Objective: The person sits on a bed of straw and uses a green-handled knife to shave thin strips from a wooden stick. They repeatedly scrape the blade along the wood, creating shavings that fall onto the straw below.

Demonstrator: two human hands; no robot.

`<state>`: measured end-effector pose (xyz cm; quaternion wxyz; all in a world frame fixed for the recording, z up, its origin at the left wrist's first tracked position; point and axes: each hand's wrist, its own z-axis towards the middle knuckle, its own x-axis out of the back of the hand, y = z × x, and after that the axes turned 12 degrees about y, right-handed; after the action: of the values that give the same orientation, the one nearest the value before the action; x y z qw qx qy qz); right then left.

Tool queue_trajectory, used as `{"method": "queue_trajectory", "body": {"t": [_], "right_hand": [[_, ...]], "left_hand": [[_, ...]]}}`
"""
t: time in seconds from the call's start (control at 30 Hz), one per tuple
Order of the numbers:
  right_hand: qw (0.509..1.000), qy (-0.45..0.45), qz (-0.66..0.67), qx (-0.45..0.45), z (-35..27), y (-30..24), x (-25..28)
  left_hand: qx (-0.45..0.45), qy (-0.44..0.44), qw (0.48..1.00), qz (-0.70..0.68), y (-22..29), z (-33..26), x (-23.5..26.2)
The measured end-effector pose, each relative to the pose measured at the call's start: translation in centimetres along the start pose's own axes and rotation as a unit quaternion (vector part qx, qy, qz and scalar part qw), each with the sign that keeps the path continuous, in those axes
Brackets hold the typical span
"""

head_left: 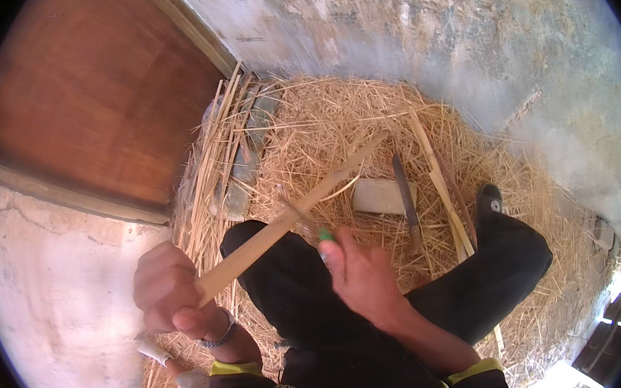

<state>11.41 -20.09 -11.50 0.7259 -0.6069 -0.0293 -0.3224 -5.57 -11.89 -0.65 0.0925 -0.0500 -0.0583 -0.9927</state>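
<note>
My left hand [169, 289] is closed round the near end of a long, pale bamboo strip [250, 251]. The strip slants away to the upper right, over my bent leg, its far end above the shavings. My right hand [366, 273] grips a small knife by its green handle [326, 235]. The thin, dark blade [301, 213] crosses the strip around its middle and appears to touch it. My fingers hide most of the handle.
Curly shavings [332, 115] cover the floor. A large dark-bladed knife [404, 198] leans across a grey block [376, 197]. Split bamboo pieces [432, 156] lie right of it. Thin strips [215, 149] are heaped left beside a brown door [99, 79]. Walls [442, 43] close in ahead.
</note>
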Motion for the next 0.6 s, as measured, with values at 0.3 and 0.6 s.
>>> {"method": "queue_trajectory", "body": {"t": [0.3, 0.6], "right_hand": [[0.998, -0.009, -0.054, -0.035, 2.2, 2.6, -1.0], [0.966, 0.024, -0.155, -0.206, 4.0, 11.0, -3.6]], "left_hand": [[0.010, 0.067, 0.997, 0.044, -1.1, -0.5, 0.3], [0.071, 0.155, 0.975, 0.142, -1.3, -1.1, 0.5]]}}
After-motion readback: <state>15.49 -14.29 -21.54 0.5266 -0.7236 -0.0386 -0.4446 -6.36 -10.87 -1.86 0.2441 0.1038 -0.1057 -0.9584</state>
